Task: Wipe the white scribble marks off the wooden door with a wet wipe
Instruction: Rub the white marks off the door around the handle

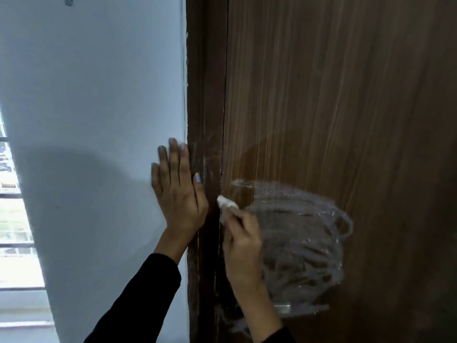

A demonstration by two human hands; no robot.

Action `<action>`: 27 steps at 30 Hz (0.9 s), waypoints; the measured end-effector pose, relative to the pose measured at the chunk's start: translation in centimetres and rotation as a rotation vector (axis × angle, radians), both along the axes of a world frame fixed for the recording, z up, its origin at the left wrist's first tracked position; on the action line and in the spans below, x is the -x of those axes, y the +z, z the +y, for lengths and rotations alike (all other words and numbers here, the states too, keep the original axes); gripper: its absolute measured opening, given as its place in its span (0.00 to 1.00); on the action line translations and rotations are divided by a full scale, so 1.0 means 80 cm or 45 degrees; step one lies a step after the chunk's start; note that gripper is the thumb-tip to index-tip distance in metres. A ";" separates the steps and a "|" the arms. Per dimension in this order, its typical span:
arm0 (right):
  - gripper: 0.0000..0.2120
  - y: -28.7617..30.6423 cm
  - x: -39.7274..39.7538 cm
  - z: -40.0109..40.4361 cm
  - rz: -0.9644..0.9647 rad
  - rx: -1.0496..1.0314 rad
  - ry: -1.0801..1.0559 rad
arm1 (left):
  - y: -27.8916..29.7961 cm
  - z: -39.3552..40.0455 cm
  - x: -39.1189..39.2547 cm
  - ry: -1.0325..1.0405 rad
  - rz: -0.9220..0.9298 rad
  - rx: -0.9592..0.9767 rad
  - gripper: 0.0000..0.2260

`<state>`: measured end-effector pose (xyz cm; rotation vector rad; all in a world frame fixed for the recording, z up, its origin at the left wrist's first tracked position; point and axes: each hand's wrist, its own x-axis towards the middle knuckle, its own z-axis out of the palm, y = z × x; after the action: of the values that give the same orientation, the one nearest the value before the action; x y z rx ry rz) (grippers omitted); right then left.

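Note:
A brown wooden door fills the right half of the view. A big patch of white scribble marks covers its lower middle, smeared and greyish. My right hand pinches a small bunched white wet wipe and holds it against the door's left edge, just left of the scribble. My left hand lies flat with straight fingers on the white wall, its thumb reaching onto the dark door frame.
The white wall takes up the left half. A window with dark bars shows at the far left edge. White smudges mark the door frame around thumb height and lower down near my right sleeve.

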<state>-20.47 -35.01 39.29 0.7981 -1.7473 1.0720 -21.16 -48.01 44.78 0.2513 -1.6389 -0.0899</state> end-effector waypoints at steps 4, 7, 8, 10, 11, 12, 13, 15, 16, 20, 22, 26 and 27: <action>0.16 -0.005 0.013 0.020 0.051 0.104 -0.113 | -0.005 -0.004 0.005 0.011 0.008 0.031 0.25; 0.16 0.040 0.030 0.036 -0.036 0.426 -0.183 | -0.004 -0.002 0.005 0.008 -0.019 0.034 0.25; 0.15 0.054 0.033 0.035 -0.039 0.494 -0.181 | -0.004 -0.001 0.004 0.011 -0.031 0.036 0.26; 0.14 0.070 0.031 0.020 -0.004 0.500 -0.174 | -0.004 -0.002 0.004 0.020 -0.043 0.042 0.26; 0.14 0.069 0.027 0.009 0.016 0.442 -0.162 | -0.004 -0.003 0.004 0.024 -0.043 0.043 0.26; 0.15 0.062 0.022 0.000 0.037 0.364 -0.136 | -0.004 -0.003 0.004 0.026 -0.040 0.044 0.26; 0.16 0.050 0.016 -0.007 0.054 0.280 -0.106 | -0.004 -0.002 0.003 0.025 -0.036 0.046 0.25; 0.17 0.018 0.008 -0.010 0.061 0.149 -0.083 | -0.005 -0.002 0.002 0.023 -0.034 0.052 0.25; 0.16 0.005 0.005 -0.005 0.048 0.114 -0.099 | -0.005 -0.001 0.002 0.026 -0.036 0.054 0.25; 0.15 0.004 0.010 0.027 -0.104 0.219 -0.235 | -0.002 0.001 0.000 0.029 -0.051 0.056 0.26; 0.13 0.026 0.020 0.042 -0.183 0.412 -0.277 | -0.001 0.003 -0.001 0.027 -0.066 0.044 0.26; 0.14 0.041 0.019 0.035 -0.174 0.446 -0.273 | -0.004 0.002 -0.002 0.030 -0.093 0.036 0.27; 0.15 0.032 0.011 0.026 -0.139 0.316 -0.252 | -0.005 0.002 -0.002 0.039 -0.099 0.038 0.28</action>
<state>-21.33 -32.90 41.82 0.4112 -1.7008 1.1862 -21.04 -47.86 44.41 0.2593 -1.7118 -0.0327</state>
